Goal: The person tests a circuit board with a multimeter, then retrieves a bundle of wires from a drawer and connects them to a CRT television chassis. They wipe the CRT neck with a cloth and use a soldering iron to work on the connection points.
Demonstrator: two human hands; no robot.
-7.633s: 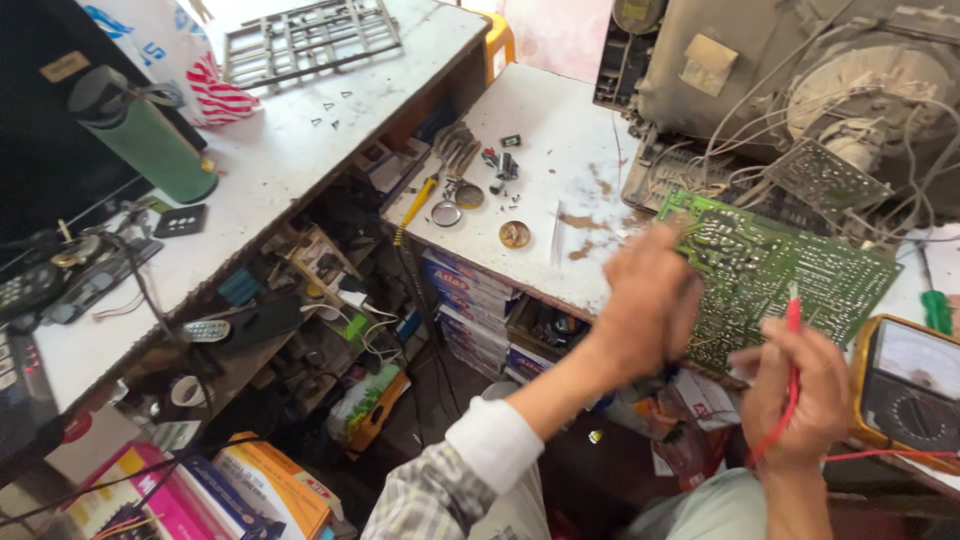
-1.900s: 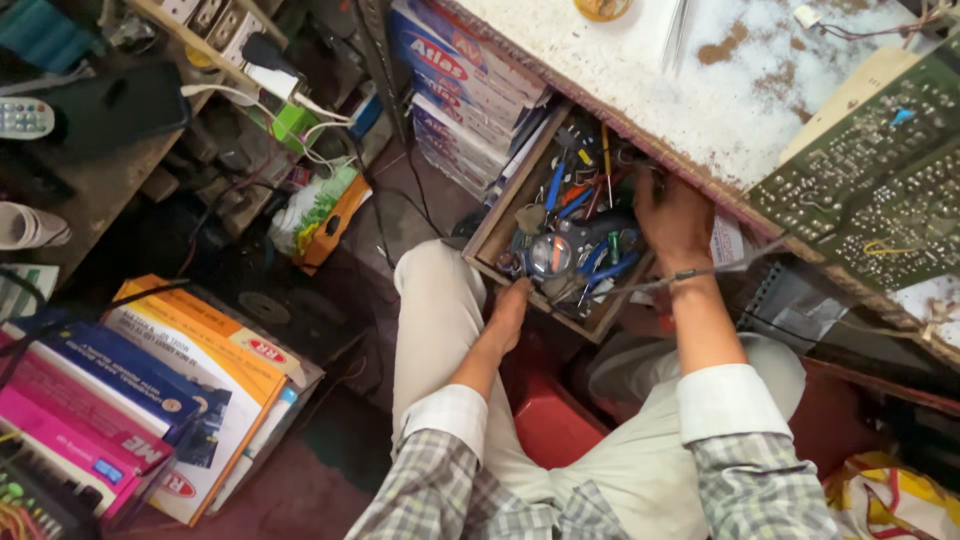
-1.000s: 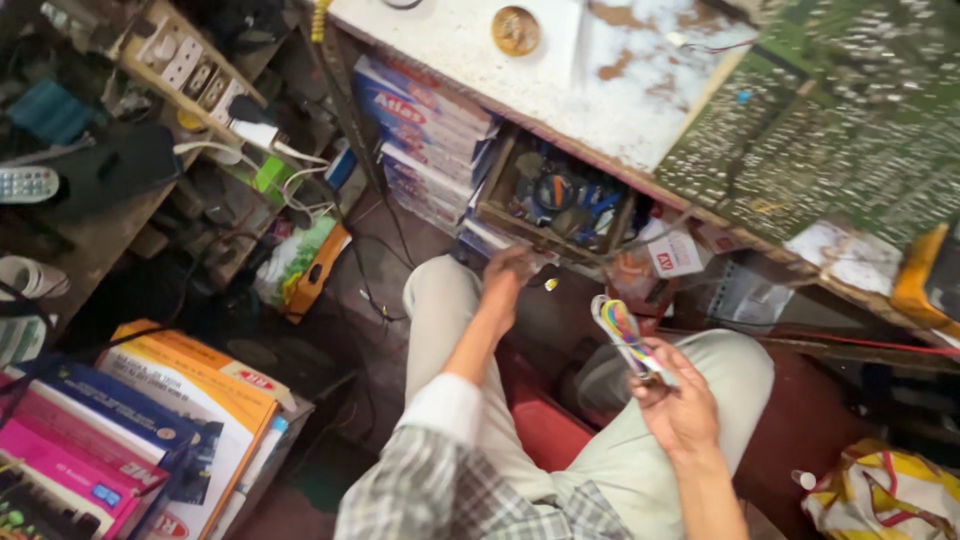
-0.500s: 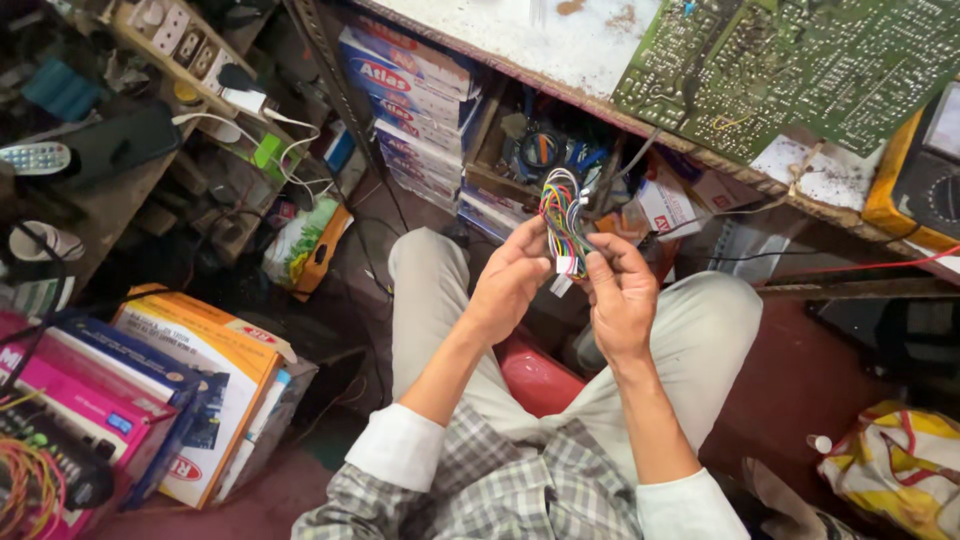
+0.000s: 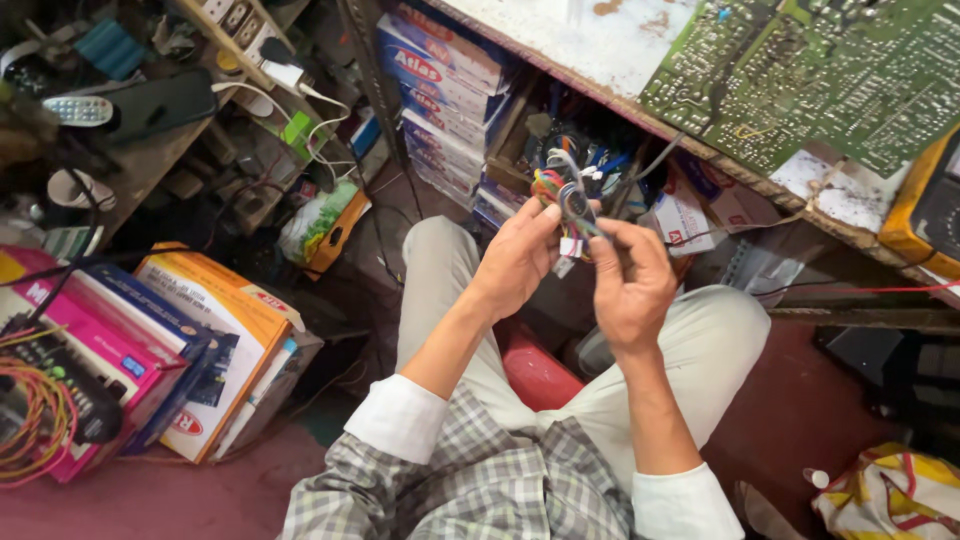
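Note:
Both my hands hold a bundle of coloured wires [image 5: 562, 198] with small white connectors, raised over my lap. My left hand [image 5: 517, 259] grips the bundle from the left, fingers around its lower part. My right hand [image 5: 630, 282] pinches it from the right, fingertips on the wires. Behind the bundle, an open wooden drawer [image 5: 585, 160] under the bench holds more coloured wires and tools. A large green circuit board [image 5: 800, 70] lies on the white bench above.
Stacked boxes [image 5: 440, 90] sit under the bench at left. Pink, blue and orange boxes [image 5: 150, 350] lie on the floor at left. A yellow multimeter [image 5: 925, 205] with a red lead sits at right. A cluttered shelf with a remote [image 5: 80, 110] is upper left.
My hands took a wire bundle from the drawer and brought it together in front of me. Since half a second ago they lifted it slightly and turned it.

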